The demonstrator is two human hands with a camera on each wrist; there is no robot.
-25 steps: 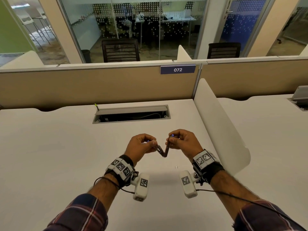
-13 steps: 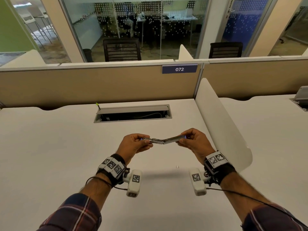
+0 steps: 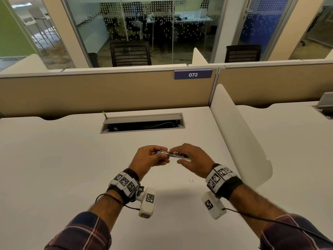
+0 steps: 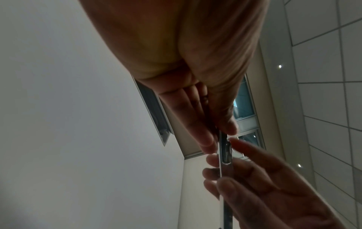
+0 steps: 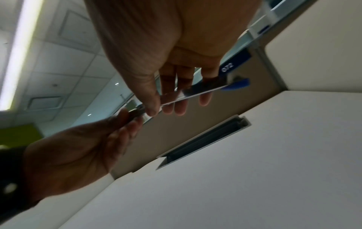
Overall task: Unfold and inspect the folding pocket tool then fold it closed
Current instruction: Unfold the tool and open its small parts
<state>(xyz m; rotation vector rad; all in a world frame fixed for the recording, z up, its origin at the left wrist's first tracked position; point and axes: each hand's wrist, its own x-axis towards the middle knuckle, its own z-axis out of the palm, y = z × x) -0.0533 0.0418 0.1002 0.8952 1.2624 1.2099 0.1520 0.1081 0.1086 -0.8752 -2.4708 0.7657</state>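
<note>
Shiny metal over a matt surface

My pocket tool (image 3: 175,154) looks polished steel with a blue plastic tip; the surface (image 3: 54,168) is smooth, matt white.

White desk (image 3: 54,168), cable tray (image 3: 142,123), chairs (image 3: 130,53)

Bare desk (image 3: 54,177) left of both hands; white divider (image 3: 239,141) blocks right.

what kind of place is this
Most likely an open-plan office: a white desk with a cable hatch, a low partition carrying a "072" seat label, and glass-walled rooms with mesh chairs behind.
</note>
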